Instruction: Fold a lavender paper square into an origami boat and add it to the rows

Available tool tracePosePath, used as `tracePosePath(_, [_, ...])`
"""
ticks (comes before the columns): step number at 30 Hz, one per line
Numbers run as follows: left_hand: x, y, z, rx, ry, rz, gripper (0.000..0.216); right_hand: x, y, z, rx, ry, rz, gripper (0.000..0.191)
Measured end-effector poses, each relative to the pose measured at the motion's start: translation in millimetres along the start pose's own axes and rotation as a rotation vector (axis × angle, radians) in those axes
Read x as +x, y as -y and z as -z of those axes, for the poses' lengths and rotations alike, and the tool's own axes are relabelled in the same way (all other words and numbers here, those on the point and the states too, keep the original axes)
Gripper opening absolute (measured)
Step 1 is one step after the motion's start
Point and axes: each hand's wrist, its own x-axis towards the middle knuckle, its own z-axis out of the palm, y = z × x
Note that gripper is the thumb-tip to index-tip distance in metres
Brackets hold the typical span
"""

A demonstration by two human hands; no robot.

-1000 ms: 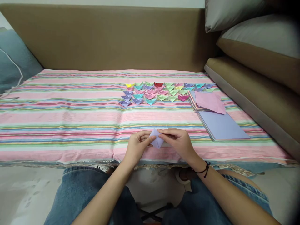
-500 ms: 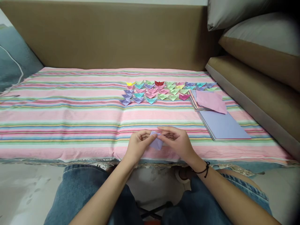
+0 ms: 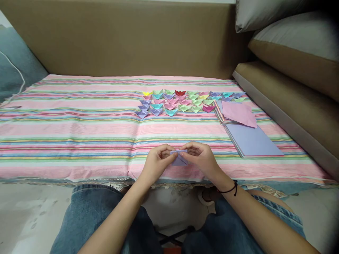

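Observation:
A small folded piece of purple paper (image 3: 179,160) is held between my two hands, just above the front part of the striped cloth. My left hand (image 3: 158,159) pinches its left side, thumb on the near face and fingers behind. On the right side my right hand (image 3: 202,157) grips it the same way, both thumbs close together near the upper edge. The paper looks roughly rectangular, with a slanting crease or fold line on it. Farther back stand rows of small folded paper boats (image 3: 172,102) in purple, pink, green, blue, yellow and red.
A striped cloth (image 3: 66,130) covers the surface. To the right lie a stack of purple square paper (image 3: 255,141) and a pile topped by a pink sheet (image 3: 239,113). Cushions (image 3: 288,98) are stacked along the right side, and a brown backrest (image 3: 127,38) rises behind.
The purple paper has turned from a pointed, diamond-like position to a flatter rectangular one with a level upper edge. My hands have shifted slightly around it.

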Motion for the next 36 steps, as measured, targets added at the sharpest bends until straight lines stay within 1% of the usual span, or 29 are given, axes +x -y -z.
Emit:
tracePosePath(5, [0, -2, -1, -0.038, -0.009, 0.048, 0.024, 1, 0, 2, -0.040, 0.027, 0.004, 0.023])
tracePosePath(8, [0, -2, -3, -0.025, -0.028, 0.034, 0.025, 2, 0, 3, -0.049, 0.035, 0.007, 0.023])
tracePosePath(13, [-2, -4, -4, 0.022, -0.068, 0.002, 0.021, 2, 1, 3, -0.028, 0.050, 0.017, 0.017])
tracePosePath(16, [-3, -6, -4, 0.058, -0.058, -0.024, 0.019, 1, 4, 3, -0.029, 0.062, 0.026, 0.015])
tracePosePath(22, [-3, -5, -6, 0.056, -0.046, -0.034, 0.019, 0, 7, 3, -0.176, 0.021, 0.083, 0.019])
tracePosePath(24, [-2, -5, -5, 0.042, -0.054, -0.025, 0.019, 1, 8, 2, -0.186, 0.015, 0.090, 0.020])
tracePosePath(30, [-1, -10, -1, -0.005, -0.095, 0.017, 0.021, 6, 13, 8, -0.079, 0.033, 0.017, 0.023])
tracePosePath(36, [-1, -6, -4, -0.063, -0.097, 0.063, 0.022, 7, 15, 10, -0.078, 0.013, -0.008, 0.026])
